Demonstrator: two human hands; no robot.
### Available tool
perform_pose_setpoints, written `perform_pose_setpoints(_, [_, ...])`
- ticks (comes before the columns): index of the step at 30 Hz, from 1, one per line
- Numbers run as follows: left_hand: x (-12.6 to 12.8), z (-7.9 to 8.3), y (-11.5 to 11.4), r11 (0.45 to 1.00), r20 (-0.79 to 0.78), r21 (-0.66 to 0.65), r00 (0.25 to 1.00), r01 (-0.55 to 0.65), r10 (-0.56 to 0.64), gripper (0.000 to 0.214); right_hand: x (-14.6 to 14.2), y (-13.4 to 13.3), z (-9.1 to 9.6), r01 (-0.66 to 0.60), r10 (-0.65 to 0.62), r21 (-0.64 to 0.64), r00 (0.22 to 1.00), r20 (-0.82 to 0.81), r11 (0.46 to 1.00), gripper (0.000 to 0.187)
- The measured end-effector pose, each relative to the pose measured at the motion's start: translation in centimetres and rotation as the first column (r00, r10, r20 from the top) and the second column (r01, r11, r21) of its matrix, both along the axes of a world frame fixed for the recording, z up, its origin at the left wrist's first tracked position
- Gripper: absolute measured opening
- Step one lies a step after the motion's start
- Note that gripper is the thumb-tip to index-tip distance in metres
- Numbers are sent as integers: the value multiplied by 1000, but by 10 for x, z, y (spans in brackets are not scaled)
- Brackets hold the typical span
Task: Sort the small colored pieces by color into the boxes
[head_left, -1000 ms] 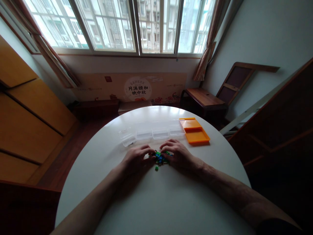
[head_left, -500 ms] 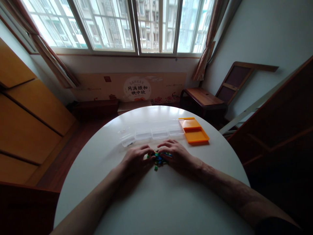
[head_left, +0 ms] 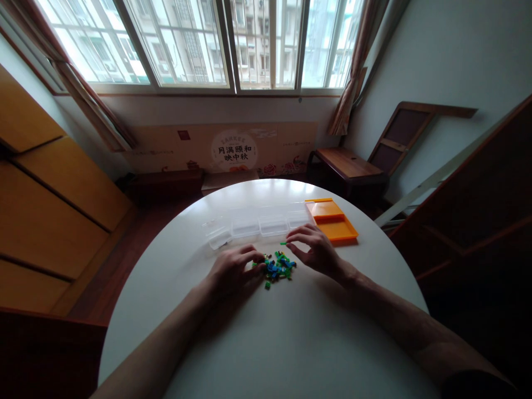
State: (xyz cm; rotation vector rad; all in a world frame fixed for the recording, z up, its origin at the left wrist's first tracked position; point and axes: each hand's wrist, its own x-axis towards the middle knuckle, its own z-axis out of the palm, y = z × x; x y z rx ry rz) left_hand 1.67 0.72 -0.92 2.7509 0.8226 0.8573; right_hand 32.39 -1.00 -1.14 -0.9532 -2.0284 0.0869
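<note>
A small heap of green and blue pieces (head_left: 278, 268) lies in the middle of the round white table (head_left: 266, 343). My left hand (head_left: 233, 268) rests at the heap's left edge, fingers curled down onto the pieces. My right hand (head_left: 315, 247) hovers just beyond the heap, toward the clear boxes, with a small green piece (head_left: 283, 243) pinched at its fingertips. A row of clear plastic boxes (head_left: 257, 227) stands behind the heap, the leftmost one turned askew.
An orange tray (head_left: 331, 220) sits at the right end of the clear boxes. Beyond the table are a wooden bench (head_left: 347, 166), a printed cardboard panel (head_left: 224, 148) under the window, and wooden cabinets (head_left: 45, 205) on the left.
My right hand has lifted off the heap and moved up toward the clear boxes with a green piece in its fingertips. The left hand stays at the heap.
</note>
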Motion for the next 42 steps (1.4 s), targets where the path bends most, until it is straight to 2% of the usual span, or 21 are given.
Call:
perform_pose_setpoints(5, [0, 0, 1, 999, -2, 27, 1000, 22, -22, 16, 39, 17, 11, 237, -237, 64, 971, -13, 969, 8])
perform_pose_setpoints(10, [-1, -3, 4, 996, 9, 81, 1000, 23, -23, 15, 78, 35, 7, 412, -413, 19, 911, 23, 911, 9])
perform_pose_setpoints(16, [1, 3, 2, 995, 45, 76, 996, 67, -71, 14, 106, 45, 1, 457, -453, -39, 887, 87, 888, 9])
perform_pose_setpoints(23, [1, -2, 2, 995, 32, 27, 995, 93, -94, 14, 115, 47, -9, 513, -496, -148, 857, 140, 845, 13])
perform_pose_setpoints(26, [2, -3, 2, 995, 37, 32, 995, 95, -96, 14, 114, 47, -11, 501, -492, -154, 866, 92, 852, 15])
perform_pose_setpoints(30, [5, -2, 1, 995, 39, 16, 994, 98, -99, 14, 102, 44, -9, 430, -426, -112, 903, 63, 896, 17])
perform_pose_setpoints(39, [6, -3, -2, 999, 24, 26, 999, 43, -44, 9, 50, 22, -6, 188, -184, -60, 980, 78, 980, 17])
perform_pose_setpoints(42, [5, -1, -3, 999, 9, -26, 1000, 24, -23, 7, 42, 18, -7, 110, -103, -67, 990, 101, 992, 15])
